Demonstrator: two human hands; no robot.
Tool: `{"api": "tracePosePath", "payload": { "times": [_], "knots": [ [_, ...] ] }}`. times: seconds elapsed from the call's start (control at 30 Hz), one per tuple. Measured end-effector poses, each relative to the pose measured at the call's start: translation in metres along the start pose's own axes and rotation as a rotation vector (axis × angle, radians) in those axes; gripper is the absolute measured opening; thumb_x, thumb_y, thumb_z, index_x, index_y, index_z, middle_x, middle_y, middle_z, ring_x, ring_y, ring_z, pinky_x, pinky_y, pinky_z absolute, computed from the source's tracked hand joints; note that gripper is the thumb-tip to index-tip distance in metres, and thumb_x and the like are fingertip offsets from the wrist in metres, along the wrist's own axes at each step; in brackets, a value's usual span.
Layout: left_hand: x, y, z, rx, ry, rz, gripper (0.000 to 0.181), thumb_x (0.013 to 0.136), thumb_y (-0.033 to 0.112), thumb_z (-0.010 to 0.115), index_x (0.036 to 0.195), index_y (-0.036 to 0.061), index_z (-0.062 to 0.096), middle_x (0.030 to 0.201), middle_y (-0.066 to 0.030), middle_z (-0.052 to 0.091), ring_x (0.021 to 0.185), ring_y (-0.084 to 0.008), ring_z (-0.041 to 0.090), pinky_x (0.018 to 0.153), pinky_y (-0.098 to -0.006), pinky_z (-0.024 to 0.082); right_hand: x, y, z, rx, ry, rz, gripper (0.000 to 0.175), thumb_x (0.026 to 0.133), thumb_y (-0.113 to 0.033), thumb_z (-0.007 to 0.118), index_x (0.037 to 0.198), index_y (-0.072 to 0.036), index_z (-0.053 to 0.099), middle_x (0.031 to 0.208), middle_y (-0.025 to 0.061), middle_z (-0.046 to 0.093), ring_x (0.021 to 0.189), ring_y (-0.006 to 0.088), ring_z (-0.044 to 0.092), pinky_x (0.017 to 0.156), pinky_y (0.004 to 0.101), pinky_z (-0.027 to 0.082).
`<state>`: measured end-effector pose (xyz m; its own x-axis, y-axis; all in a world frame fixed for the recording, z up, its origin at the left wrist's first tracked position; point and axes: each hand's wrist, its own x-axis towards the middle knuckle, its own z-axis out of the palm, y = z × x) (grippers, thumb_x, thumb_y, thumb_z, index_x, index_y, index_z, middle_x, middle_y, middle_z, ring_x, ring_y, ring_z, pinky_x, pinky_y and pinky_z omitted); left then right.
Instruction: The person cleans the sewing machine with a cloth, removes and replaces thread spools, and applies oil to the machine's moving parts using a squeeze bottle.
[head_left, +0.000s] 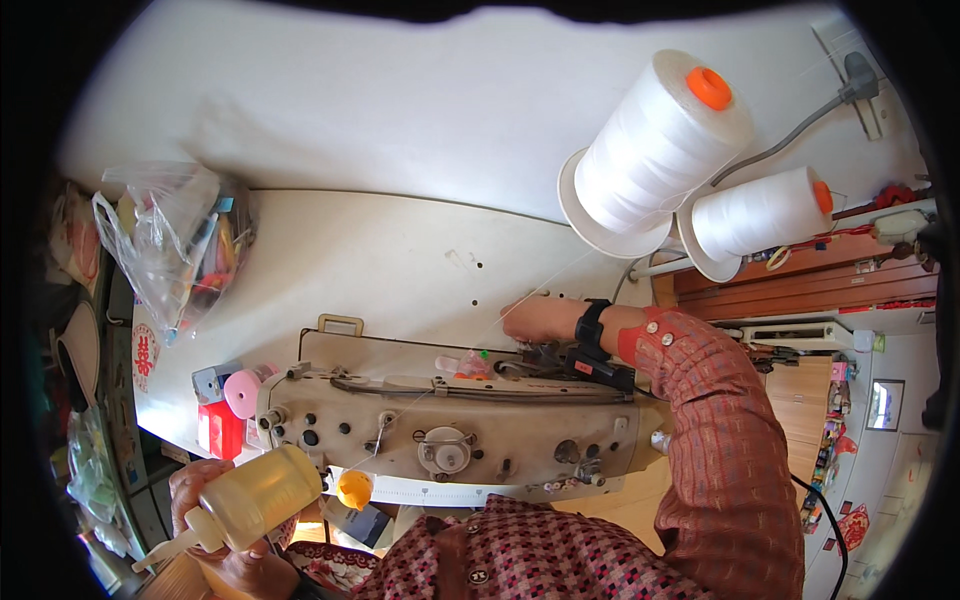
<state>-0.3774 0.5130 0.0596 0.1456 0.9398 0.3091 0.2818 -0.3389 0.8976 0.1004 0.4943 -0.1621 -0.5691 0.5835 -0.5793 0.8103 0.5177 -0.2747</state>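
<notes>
My left hand (251, 566) is wrapped around a clear squeeze bottle (259, 495) of pale yellow liquid. The bottle is tilted, its narrow nozzle pointing down to the left, apart from the machine. Across the table lies an industrial sewing machine head (517, 435) with a beige body. My right hand (536, 320) reaches over to its far side, close to dark parts and a black box (598, 371). Its fingers point down and are mostly hidden, so what they touch does not show. A pink and clear small item (469, 364) sits on top of the machine near that hand.
Two white thread cones (637, 150) stand on holders at the back right, and a thread runs down to the machine. A plastic bag (169, 247) of mixed items lies at the left. Red and pink containers (221, 427) stand beside the machine's left end. A yellow ball-like item (354, 489) is at the front edge.
</notes>
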Motion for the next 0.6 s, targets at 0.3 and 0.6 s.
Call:
{"api": "tracePosePath", "payload": {
  "times": [0.3,0.6],
  "knots": [
    [0.003,-0.007,-0.009,0.023,0.0,-0.003,0.091,0.067,0.065,0.077,0.123,-0.0036,0.054,0.109,-0.0155,0.052,0.1,-0.0247,0.053,0.085,-0.0383,0.045,0.019,-0.01,0.005,0.609,-0.061,0.028,0.015,0.066,0.0,0.065,0.078,-0.006,0.071,0.078,0.0114,0.069,0.074,0.0278,0.065,0.061,0.0382,0.05],
    [0.008,-0.006,-0.003,0.031,0.002,-0.029,0.095,0.066,0.068,0.076,0.122,-0.0051,0.053,0.11,-0.0162,0.052,0.101,-0.0249,0.053,0.087,-0.0388,0.045,-0.002,-0.004,-0.011,0.59,0.005,0.163,0.013,0.066,0.001,0.064,0.075,-0.007,0.068,0.078,0.0093,0.068,0.076,0.029,0.065,0.064,0.0396,0.05]
  ]
}}
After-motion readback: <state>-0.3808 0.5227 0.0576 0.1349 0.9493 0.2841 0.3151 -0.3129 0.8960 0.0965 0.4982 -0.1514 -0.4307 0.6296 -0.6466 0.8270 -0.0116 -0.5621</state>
